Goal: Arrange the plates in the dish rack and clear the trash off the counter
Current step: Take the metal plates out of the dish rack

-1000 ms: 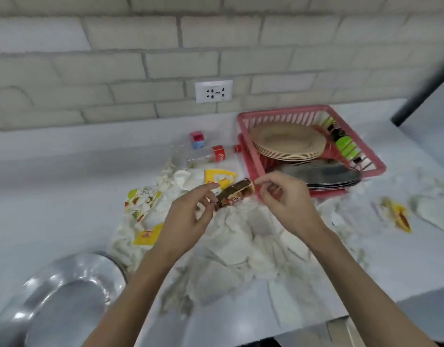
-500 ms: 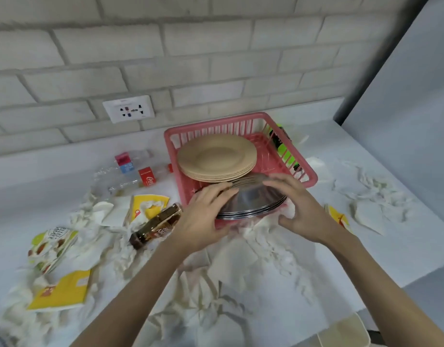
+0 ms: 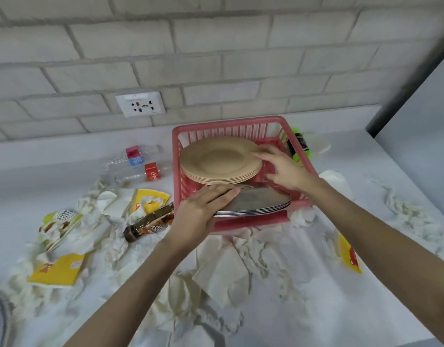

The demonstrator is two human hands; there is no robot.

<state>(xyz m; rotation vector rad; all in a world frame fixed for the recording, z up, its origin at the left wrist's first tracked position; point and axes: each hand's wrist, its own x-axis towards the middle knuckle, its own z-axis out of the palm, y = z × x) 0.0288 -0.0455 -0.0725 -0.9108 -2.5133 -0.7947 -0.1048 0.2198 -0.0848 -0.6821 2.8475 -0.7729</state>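
A pink dish rack [image 3: 228, 121] stands on the white counter against the brick wall. In its back half lies a flat stack of tan plates [image 3: 215, 159]. A flat stack of steel plates [image 3: 261, 201] lies in its front, partly under the tan ones. My left hand [image 3: 200, 211] rests on the left edge of the steel stack, fingers laid straight across the top and thumb hidden. My right hand [image 3: 283, 169] reaches over the rack with its fingertips touching the right rim of the tan stack. Crumpled tissue [image 3: 223, 271] covers the counter in front.
A brown bottle [image 3: 150, 222] lies just left of the rack. Behind it are two empty plastic bottles [image 3: 140, 156]. Yellow wrappers [image 3: 57, 270] and a green-white packet [image 3: 59, 221] lie at the left. Another yellow wrapper [image 3: 349, 256] lies right. A green bottle [image 3: 299, 146] is behind the rack.
The brown bottle I held a second ago now lies on the counter. Both hands went to the steel plates. My right hand has since moved up to the tan stack.
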